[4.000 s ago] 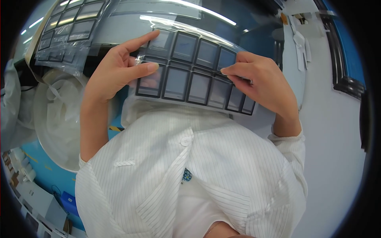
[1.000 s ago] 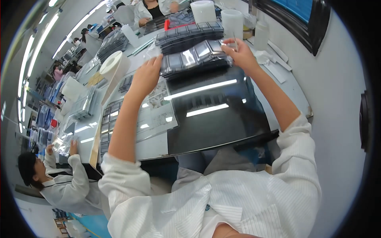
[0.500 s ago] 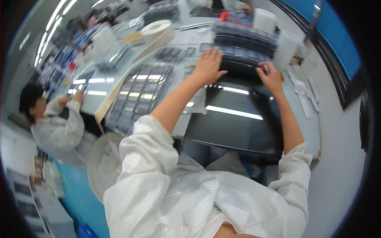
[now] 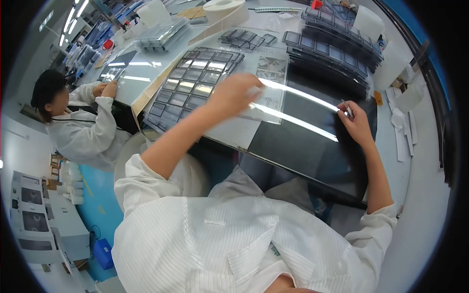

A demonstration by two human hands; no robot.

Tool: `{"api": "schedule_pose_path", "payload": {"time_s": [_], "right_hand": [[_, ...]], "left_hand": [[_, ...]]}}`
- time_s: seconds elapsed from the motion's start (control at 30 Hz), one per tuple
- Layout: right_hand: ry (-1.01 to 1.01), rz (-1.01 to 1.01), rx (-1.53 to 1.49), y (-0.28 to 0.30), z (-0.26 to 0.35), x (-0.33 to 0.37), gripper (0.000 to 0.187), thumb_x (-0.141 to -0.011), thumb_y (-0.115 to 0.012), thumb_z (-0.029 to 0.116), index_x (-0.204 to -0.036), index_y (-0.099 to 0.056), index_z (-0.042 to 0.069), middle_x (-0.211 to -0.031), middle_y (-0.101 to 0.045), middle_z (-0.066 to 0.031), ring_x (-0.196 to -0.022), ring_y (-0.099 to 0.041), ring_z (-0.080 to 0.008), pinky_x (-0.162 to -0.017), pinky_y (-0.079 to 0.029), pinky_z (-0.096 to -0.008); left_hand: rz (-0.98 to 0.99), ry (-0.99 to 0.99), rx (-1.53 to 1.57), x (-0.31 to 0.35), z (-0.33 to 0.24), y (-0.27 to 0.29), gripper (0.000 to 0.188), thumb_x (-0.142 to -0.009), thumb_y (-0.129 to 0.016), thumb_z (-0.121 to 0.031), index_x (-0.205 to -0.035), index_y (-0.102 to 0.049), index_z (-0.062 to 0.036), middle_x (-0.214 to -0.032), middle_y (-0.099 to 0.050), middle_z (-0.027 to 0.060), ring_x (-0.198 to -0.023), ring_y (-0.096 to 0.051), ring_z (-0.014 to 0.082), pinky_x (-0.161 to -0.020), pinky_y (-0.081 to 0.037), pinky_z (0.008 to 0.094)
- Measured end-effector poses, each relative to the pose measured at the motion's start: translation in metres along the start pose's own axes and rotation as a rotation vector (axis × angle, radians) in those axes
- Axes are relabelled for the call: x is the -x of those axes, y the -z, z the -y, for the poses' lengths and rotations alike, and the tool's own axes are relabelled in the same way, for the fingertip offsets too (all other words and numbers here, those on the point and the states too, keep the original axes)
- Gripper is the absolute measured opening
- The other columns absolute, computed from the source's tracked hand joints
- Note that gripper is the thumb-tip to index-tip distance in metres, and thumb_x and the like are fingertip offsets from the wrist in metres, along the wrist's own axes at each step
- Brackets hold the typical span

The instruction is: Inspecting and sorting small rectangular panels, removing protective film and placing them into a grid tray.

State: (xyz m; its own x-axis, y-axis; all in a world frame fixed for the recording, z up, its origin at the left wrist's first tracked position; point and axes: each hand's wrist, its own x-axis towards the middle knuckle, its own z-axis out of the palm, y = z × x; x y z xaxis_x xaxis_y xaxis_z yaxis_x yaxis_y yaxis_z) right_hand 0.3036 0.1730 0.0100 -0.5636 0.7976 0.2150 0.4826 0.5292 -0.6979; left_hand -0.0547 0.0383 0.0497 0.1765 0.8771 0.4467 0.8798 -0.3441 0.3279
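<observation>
Your left hand (image 4: 234,95) hovers blurred over a thin clear sheet (image 4: 266,105), grip unclear, your right hand (image 4: 356,124) pinching a small tool (image 4: 346,108); the sheet looks light, floppy and slippery, so lift it by an edge.

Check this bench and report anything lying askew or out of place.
A few loose dark tiles lie scattered at odd angles beyond the gridded tray, unlike the neat tray stack to the right. Nothing looks spilled or broken.
</observation>
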Motion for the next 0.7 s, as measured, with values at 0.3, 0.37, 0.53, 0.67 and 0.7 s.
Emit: {"api": "schedule_pose_path", "payload": {"time_s": [0.3,0.37,0.53,0.67,0.7], "right_hand": [[-0.179,-0.095,0.526,0.029,0.002,0.038,0.029,-0.093,-0.056,0.024,-0.113,-0.055,0.004,-0.102,-0.060,-0.0172,-0.091,-0.060,-0.0349,-0.080,-0.047,-0.0377],[-0.196,-0.122,0.628,0.034,-0.012,0.048,0.030,-0.094,-0.054,0.024,-0.116,-0.054,0.005,-0.108,-0.059,-0.0167,-0.096,-0.058,-0.0346,-0.083,-0.046,-0.0383],[-0.071,-0.182,0.950,0.034,-0.033,0.058,0.033,-0.096,-0.051,0.022,-0.125,-0.053,0.007,-0.130,-0.048,-0.0148,-0.120,-0.044,-0.0344,-0.101,-0.036,-0.0416],[0.111,-0.207,0.854,0.020,0.008,0.047,0.033,-0.091,-0.057,0.015,-0.122,-0.053,0.004,-0.133,-0.045,-0.0158,-0.123,-0.041,-0.0352,-0.103,-0.035,-0.0422],[0.129,-0.165,0.765,0.015,0.017,0.043,0.033,-0.090,-0.059,0.013,-0.121,-0.053,0.004,-0.134,-0.044,-0.0159,-0.125,-0.040,-0.0352,-0.104,-0.034,-0.0416]], "left_hand": [[-0.263,0.665,-0.196,0.107,0.150,0.123,0.018,-0.084,-0.064,-0.018,-0.091,-0.067,-0.0017,-0.080,-0.068,0.0136,-0.074,-0.066,0.0248,-0.069,-0.051,0.0341],[-0.307,0.752,-0.251,0.141,0.157,0.138,0.018,-0.084,-0.063,-0.019,-0.091,-0.067,-0.0033,-0.080,-0.068,0.0127,-0.075,-0.066,0.0239,-0.069,-0.051,0.0351],[-0.213,0.966,-0.433,0.210,0.141,0.144,0.023,-0.086,-0.061,-0.024,-0.089,-0.064,-0.0017,-0.080,-0.065,0.0169,-0.077,-0.063,0.0321,-0.071,-0.049,0.0367],[-0.431,0.914,-0.285,0.225,0.125,0.127,0.030,-0.088,-0.061,-0.029,-0.087,-0.063,0.0007,-0.075,-0.064,0.0147,-0.068,-0.062,0.0264,-0.065,-0.047,0.0344],[-0.433,0.917,-0.287,0.223,0.120,0.122,0.030,-0.088,-0.061,-0.029,-0.087,-0.063,0.0007,-0.075,-0.064,0.0147,-0.068,-0.062,0.0264,-0.065,-0.047,0.0344]]}}
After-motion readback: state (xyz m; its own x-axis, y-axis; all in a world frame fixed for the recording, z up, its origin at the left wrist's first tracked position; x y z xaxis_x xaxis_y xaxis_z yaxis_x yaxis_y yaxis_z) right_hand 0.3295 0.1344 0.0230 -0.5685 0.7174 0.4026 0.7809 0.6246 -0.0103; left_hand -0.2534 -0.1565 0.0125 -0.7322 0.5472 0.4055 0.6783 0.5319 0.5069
